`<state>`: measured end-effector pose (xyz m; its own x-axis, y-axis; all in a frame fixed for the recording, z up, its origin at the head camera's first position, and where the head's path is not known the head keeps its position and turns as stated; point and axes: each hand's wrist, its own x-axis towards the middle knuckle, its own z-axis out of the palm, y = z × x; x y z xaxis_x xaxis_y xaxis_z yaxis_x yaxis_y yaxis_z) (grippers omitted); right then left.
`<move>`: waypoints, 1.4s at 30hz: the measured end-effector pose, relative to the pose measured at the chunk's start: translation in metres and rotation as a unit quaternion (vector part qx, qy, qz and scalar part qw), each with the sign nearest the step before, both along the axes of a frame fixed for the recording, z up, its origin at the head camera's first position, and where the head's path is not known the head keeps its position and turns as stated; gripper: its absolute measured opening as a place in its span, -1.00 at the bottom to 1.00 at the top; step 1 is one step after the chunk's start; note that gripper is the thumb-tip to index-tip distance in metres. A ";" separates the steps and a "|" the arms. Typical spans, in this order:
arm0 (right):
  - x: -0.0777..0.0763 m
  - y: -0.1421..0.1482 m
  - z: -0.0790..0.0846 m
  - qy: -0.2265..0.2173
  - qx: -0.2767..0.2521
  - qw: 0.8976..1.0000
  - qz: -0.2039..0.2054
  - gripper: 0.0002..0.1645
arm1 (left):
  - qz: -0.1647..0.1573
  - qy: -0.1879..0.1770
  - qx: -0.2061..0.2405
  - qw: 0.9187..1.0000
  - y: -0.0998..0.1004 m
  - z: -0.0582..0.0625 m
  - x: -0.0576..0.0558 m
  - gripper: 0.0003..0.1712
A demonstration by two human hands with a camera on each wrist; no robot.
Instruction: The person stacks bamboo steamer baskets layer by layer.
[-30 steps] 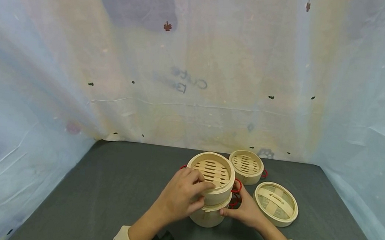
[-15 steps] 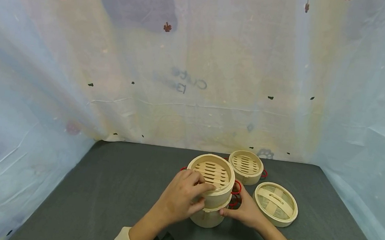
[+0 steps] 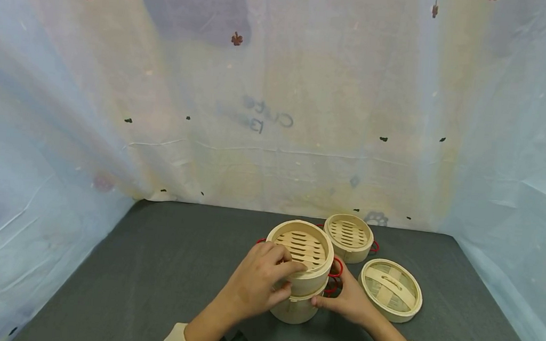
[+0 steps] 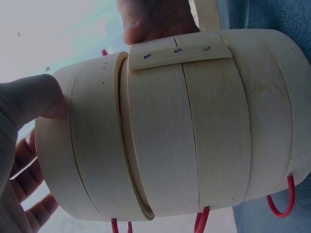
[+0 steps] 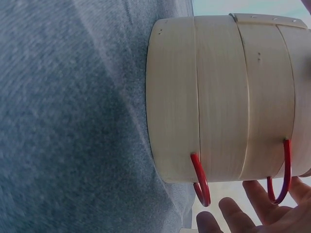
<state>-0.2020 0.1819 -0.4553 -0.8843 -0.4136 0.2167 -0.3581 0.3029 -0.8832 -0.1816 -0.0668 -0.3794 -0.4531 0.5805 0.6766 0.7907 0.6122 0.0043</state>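
A stack of round bamboo steamer baskets point(image 3: 295, 313) stands on the dark cloth, between both hands. My left hand point(image 3: 259, 279) grips the top basket point(image 3: 309, 284) at its near left side, index finger over the rim and thumb on the outer wall. In the left wrist view a narrow slanted gap shows between this top basket point(image 4: 95, 141) and the basket point(image 4: 163, 136) under it. My right hand point(image 3: 347, 298) holds the stack's right side below the top basket, thumb in front and fingers behind, beside the red handles point(image 3: 333, 285). The top basket's slatted floor faces up.
Behind the stack, to the right, is another slatted steamer basket point(image 3: 350, 254) with red handles. A round bamboo lid point(image 3: 389, 312) with a strap handle lies right of my right hand. A pale patterned curtain point(image 3: 279, 85) encloses the table's back and sides.
The top basket has dropped very slightly, with the left hand still gripping it. The right hand stays in place around the lower part of the stack.
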 end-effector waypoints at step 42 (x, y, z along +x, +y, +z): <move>0.001 -0.001 0.000 0.008 -0.026 1.000 0.004 0.09 | 0.006 0.003 -0.021 1.000 0.000 0.000 0.002 -0.53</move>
<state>-0.2007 0.1806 -0.4551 -0.8774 -0.4081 0.2522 -0.3742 0.2530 -0.8922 -0.1799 -0.0665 -0.3792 -0.4558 0.6036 0.6541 0.7838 0.6204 -0.0264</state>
